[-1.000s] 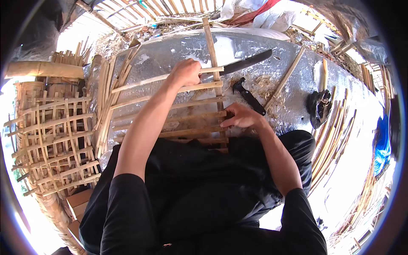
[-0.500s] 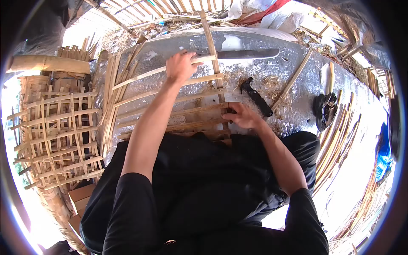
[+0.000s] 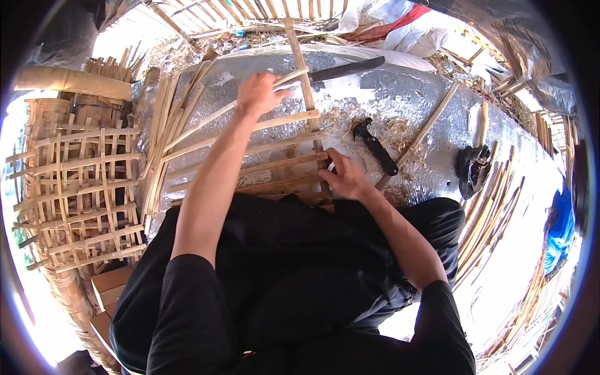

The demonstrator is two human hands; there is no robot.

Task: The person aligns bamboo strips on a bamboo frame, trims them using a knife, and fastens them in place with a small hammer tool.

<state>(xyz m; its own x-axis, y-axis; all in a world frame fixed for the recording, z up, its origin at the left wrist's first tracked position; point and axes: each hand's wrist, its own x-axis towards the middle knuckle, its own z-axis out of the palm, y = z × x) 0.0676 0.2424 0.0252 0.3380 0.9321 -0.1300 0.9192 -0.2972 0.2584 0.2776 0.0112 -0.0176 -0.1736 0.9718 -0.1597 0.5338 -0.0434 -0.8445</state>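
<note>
My left hand (image 3: 256, 95) is closed around a pale bamboo strip (image 3: 290, 77) near its far end, which meets a long bamboo crosspiece (image 3: 295, 45). Beside that end lies a long dark-bladed knife (image 3: 350, 69), its blade pointing right; whether its handle is also in my grip cannot be made out. Several bamboo slats (image 3: 284, 119) run side by side from the crosspiece toward the left. Lower down, my right hand (image 3: 347, 177) has thumb and index finger bent around the crosspiece, at the end of a slat (image 3: 287, 162).
A black hammer (image 3: 375, 147) lies among curled shavings (image 3: 397, 131) on the silvery sheet (image 3: 415, 106). A loose stick (image 3: 431, 122) slants beside it. At left stands a woven bamboo lattice (image 3: 78, 194). Long thin strips (image 3: 494, 212) lie at right, by a black bundle (image 3: 473, 169).
The strip and the knife have tilted, their right ends rising, and my left hand has moved slightly left. My right hand stays at the crosspiece. The whole view has shifted a little.
</note>
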